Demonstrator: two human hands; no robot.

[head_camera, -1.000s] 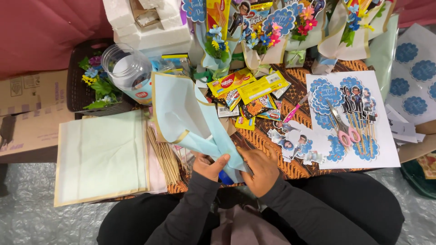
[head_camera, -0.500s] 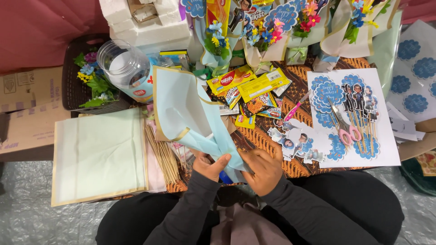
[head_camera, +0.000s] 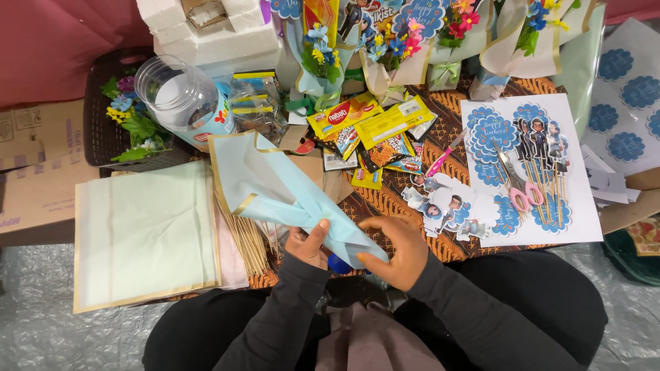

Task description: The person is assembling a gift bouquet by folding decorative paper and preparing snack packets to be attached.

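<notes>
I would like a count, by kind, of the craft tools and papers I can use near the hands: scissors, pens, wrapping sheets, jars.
Pink-handled scissors: 1
Pink pen: 1
Light blue wrapping sheet, held by left hand and right hand: 1
Pale green wrapping sheet stack: 1
Clear plastic jar: 1
Total: 5

a stack of pale green sheets (head_camera: 141, 237) lies at the left, with a bundle of wooden skewers (head_camera: 244, 237) just beside it. a clear plastic jar (head_camera: 180, 99) lies tipped near a dark basket of artificial flowers (head_camera: 124, 127). pink-handled scissors (head_camera: 514, 184) rest on a white sheet of blue cut-outs (head_camera: 529, 165), and yellow snack packets (head_camera: 371, 124) lie scattered on the patterned cloth (head_camera: 450, 130).
</notes>
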